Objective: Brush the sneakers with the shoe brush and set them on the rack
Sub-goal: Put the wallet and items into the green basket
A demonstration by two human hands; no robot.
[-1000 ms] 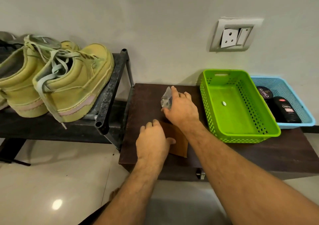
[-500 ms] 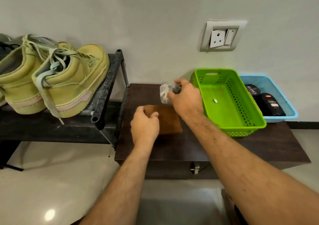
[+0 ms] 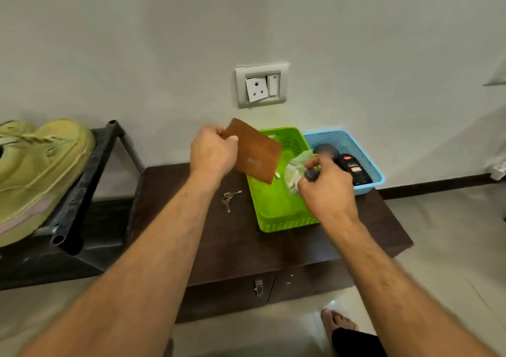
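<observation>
Left hand [image 3: 213,154] is gripping a brown wallet [image 3: 253,154], fingers curled round its corner, holding it tilted over the green basket [image 3: 276,208], likely to drop it in. Right hand [image 3: 327,189] is pinching a crumpled plastic bag [image 3: 295,170] over the same basket, apparently clearing the desk [image 3: 246,247]. Sneakers [image 3: 35,170] are sitting on the rack [image 3: 82,181] beside the desk's left edge. No brush is showing. Keys [image 3: 229,198] are lying near the basket's left wall; bottles are sitting in the blue basket [image 3: 350,143] at the desk's back right corner.
</observation>
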